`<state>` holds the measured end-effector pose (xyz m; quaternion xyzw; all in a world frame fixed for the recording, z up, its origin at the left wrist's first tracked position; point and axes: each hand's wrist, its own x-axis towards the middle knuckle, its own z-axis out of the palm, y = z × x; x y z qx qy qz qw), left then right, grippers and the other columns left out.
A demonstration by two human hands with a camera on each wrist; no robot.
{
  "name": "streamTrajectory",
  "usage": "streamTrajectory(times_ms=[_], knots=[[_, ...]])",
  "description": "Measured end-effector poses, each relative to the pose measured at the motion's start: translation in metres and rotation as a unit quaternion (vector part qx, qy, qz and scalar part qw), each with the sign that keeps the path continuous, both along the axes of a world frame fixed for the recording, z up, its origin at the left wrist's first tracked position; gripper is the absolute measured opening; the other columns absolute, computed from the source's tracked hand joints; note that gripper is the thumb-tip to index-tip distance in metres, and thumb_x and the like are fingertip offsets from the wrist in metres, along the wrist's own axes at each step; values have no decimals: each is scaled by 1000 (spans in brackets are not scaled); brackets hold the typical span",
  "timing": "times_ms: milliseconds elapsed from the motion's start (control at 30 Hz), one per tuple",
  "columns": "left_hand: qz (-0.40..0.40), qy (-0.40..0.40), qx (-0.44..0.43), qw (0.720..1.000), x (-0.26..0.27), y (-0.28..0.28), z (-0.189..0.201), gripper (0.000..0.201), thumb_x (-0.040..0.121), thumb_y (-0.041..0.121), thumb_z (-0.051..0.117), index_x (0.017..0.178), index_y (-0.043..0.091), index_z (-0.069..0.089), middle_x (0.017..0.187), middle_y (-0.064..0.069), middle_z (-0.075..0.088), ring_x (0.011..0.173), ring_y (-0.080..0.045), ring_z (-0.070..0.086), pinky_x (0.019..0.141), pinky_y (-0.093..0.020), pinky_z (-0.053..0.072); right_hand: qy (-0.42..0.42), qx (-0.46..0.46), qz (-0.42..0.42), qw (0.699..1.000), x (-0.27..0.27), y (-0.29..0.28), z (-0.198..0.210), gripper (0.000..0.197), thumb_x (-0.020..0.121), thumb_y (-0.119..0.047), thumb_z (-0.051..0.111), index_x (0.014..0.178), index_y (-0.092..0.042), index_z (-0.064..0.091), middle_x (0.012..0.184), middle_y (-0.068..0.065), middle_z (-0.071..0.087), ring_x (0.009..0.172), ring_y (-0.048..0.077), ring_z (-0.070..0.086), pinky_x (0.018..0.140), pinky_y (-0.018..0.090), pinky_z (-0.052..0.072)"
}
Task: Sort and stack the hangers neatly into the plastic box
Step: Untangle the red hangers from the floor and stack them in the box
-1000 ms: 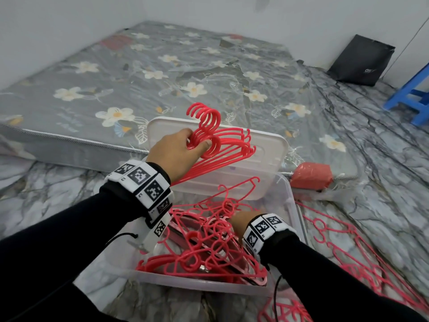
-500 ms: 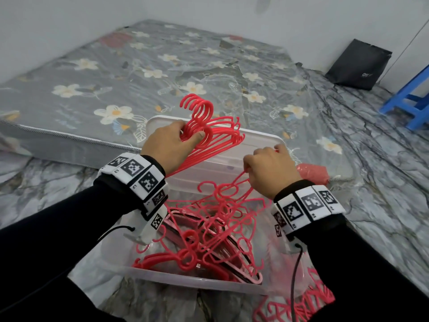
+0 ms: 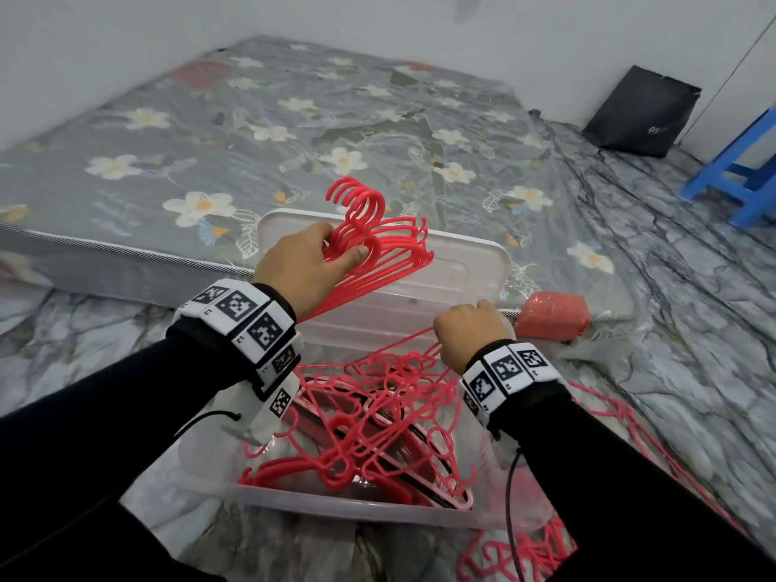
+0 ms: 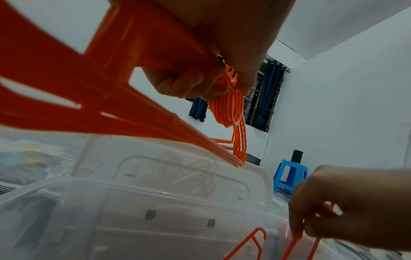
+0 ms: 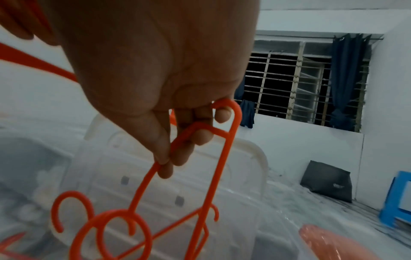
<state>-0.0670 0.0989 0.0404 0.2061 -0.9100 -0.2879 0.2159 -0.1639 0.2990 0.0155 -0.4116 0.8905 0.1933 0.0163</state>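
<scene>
Hangers (image 3: 369, 426), red, lie tangled inside the plastic box (image 3: 336, 504); left hand (image 3: 304, 262) grips an aligned bundle of hangers (image 3: 378, 245) above the box's far wall; right hand (image 3: 470, 329) pinches one hanger (image 5: 200, 167) over the box's right side.

Your head view looks down on the plastic box (image 3: 348, 504); both wrist views sit close, looking up past its lid (image 4: 177, 176) they share.
</scene>
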Motion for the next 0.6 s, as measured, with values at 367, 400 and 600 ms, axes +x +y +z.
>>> streamTrajectory(times_ms=[367,400,600], knots=[[-4,-33,0,999,3,-4,0,43,75,61,65,88,21,54,75,8,58,73,-17,55,64,-31,39,41,-13,3,999,-3,-3,-1,5,81,-23,53,80,-22,58,93,4,68,97,26,59,97,44,28],[-4,-39,-2,999,3,-4,0,44,73,61,67,88,22,52,75,9,56,73,-17,55,64,-31,38,54,-27,8,998,-3,-4,5,6,79,-23,53,73,-23,52,88,4,67,94,26,59,96,44,28],[-28,-74,-14,997,5,3,-5,49,68,59,74,91,23,49,93,-1,61,83,-21,57,65,-29,37,78,-91,53,991,9,-4,34,18,77,-35,55,79,-22,67,80,0,67,87,23,56,89,39,27]])
